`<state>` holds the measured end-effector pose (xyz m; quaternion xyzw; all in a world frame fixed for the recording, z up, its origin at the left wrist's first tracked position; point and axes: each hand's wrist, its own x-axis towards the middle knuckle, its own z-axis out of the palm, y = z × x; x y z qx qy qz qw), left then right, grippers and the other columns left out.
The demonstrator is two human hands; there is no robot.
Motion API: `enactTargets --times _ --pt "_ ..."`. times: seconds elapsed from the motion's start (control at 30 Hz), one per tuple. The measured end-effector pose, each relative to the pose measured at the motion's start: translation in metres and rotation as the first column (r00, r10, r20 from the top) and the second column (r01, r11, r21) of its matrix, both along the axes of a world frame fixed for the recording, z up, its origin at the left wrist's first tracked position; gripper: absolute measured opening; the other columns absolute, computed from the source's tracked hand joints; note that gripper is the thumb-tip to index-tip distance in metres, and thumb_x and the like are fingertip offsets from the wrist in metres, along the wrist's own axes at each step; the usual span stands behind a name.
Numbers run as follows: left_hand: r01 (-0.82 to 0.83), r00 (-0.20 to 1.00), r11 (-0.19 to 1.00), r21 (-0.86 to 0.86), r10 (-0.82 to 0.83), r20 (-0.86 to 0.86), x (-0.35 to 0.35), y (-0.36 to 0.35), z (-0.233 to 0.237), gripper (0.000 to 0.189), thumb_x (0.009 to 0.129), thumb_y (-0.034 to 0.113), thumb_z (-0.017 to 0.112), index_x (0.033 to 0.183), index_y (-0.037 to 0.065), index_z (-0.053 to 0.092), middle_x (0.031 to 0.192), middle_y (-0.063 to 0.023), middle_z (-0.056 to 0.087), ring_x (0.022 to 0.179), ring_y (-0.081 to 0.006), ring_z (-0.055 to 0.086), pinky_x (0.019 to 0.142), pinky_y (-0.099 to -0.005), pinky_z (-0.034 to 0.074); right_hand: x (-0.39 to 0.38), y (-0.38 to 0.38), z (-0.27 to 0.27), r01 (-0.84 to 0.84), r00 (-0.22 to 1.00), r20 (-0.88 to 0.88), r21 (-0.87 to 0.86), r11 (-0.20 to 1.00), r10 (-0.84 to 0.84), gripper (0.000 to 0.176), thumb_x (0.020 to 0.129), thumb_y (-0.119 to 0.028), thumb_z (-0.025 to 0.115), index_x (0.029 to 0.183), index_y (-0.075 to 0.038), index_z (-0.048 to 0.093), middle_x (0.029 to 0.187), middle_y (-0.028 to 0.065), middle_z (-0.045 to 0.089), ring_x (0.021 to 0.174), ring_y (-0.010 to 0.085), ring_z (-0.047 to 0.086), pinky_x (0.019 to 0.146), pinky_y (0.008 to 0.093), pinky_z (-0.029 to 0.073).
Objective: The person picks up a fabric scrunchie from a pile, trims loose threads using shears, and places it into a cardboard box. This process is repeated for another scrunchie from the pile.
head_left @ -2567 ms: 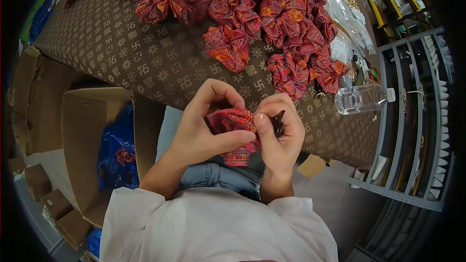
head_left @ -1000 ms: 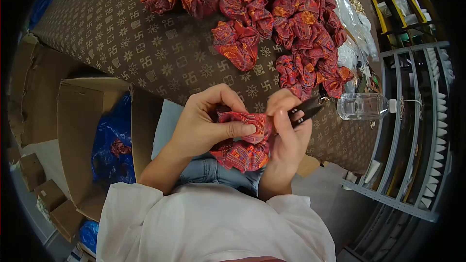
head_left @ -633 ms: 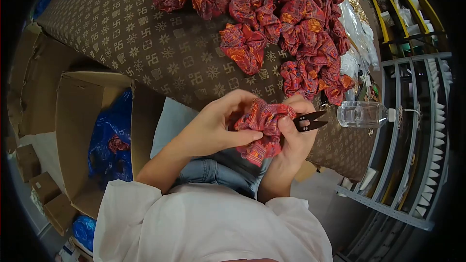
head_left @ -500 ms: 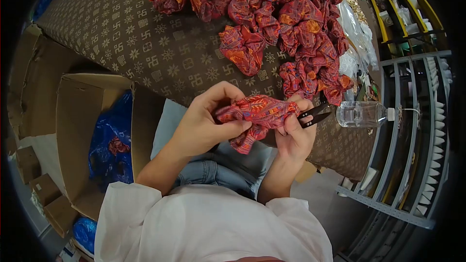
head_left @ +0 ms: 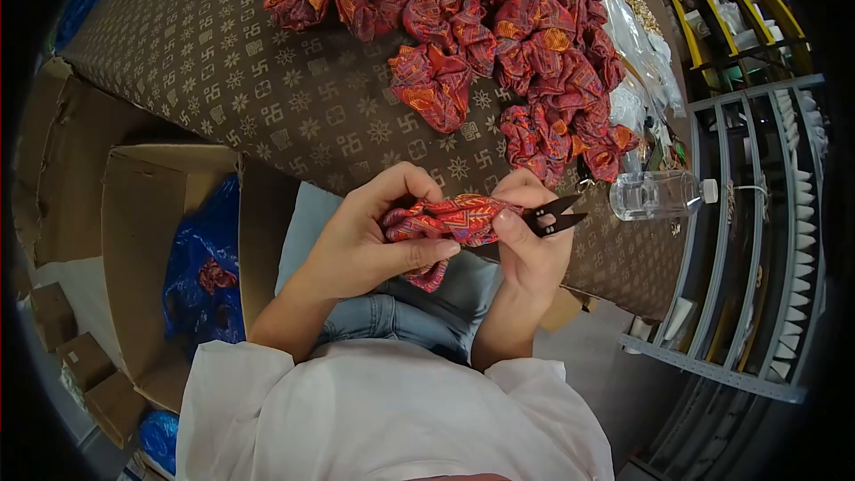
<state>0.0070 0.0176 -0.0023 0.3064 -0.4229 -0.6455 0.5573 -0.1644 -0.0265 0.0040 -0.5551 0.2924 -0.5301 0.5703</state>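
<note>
A red patterned scrunchie [head_left: 465, 216] is stretched between my two hands, over my lap at the table's edge. My left hand [head_left: 354, 239] is closed on its left end, thumb along the lower side and fingers behind. The right end is pinched by my right hand [head_left: 533, 254], thumb in front. Black thread snips [head_left: 561, 216] also sit in my right hand, their blades apart and pointing right, away from the cloth. A loop of the scrunchie hangs below my left thumb. The fingers behind the cloth are partly hidden.
Many similar red scrunchies [head_left: 534, 44] are heaped on the brown patterned tablecloth [head_left: 294, 98]. A clear bottle [head_left: 655, 196] lies on its side at right. To the left stands a cardboard box [head_left: 147, 240] with a blue bag [head_left: 200, 276] inside. Metal shelving [head_left: 704, 365] borders the right.
The scrunchie is turned and bunched tighter between my hands. My right hand has moved slightly left and down with the snips. The view has shifted slightly.
</note>
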Motion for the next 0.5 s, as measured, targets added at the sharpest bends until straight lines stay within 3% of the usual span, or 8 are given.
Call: enactTargets --times 0.1,0.27,0.37,0.5 --pt "0.043 0.996 0.999 -0.007 -0.044 -0.074 0.002 -0.003 -0.009 0.027 0.070 0.001 0.068 0.088 0.004 0.048 0.082 0.0003 0.051 0.073 -0.0054 0.050 0.061 -0.0187 0.040 -0.001 0.004 -0.001 -0.084 0.991 0.108 0.083 0.993 0.075 0.011 0.068 -0.005 0.066 0.075 0.002 0.061 0.073 0.0079 0.052 0.064 0.0125 0.047 0.054 0.0218 0.034" --pt "-0.005 1.000 0.986 -0.166 0.003 -0.014 0.003 -0.005 -0.009 0.025 0.069 0.001 0.069 0.084 0.004 0.049 0.084 -0.0027 0.051 0.073 -0.0062 0.050 0.063 -0.0198 0.041 -0.001 0.006 0.000 -0.084 0.995 0.064 0.051 0.995 0.081 0.011 0.068 -0.005 0.066 0.073 0.002 0.060 0.073 0.0083 0.052 0.063 0.0124 0.046 0.056 0.0223 0.033" --pt "0.031 0.992 0.996 -0.079 -0.040 -0.119 0.006 -0.002 -0.006 0.027 0.068 0.000 0.069 0.086 0.003 0.050 0.086 -0.0034 0.051 0.078 -0.0077 0.049 0.067 -0.0208 0.040 -0.001 0.007 0.003 -0.095 0.995 0.047 0.032 0.995 0.093 0.011 0.068 -0.007 0.066 0.072 0.002 0.060 0.073 0.0086 0.052 0.064 0.0128 0.046 0.057 0.0222 0.033" --pt "0.027 0.985 0.991 -0.133 -0.049 -0.165 0.011 -0.005 -0.015 0.025 0.069 0.000 0.068 0.087 0.003 0.051 0.088 -0.0038 0.051 0.079 -0.0093 0.050 0.068 -0.0211 0.041 0.000 0.008 0.004 -0.117 0.988 0.113 0.096 0.988 0.106 0.011 0.067 -0.007 0.066 0.071 0.002 0.060 0.073 0.0090 0.052 0.065 0.0139 0.047 0.059 0.0226 0.035"
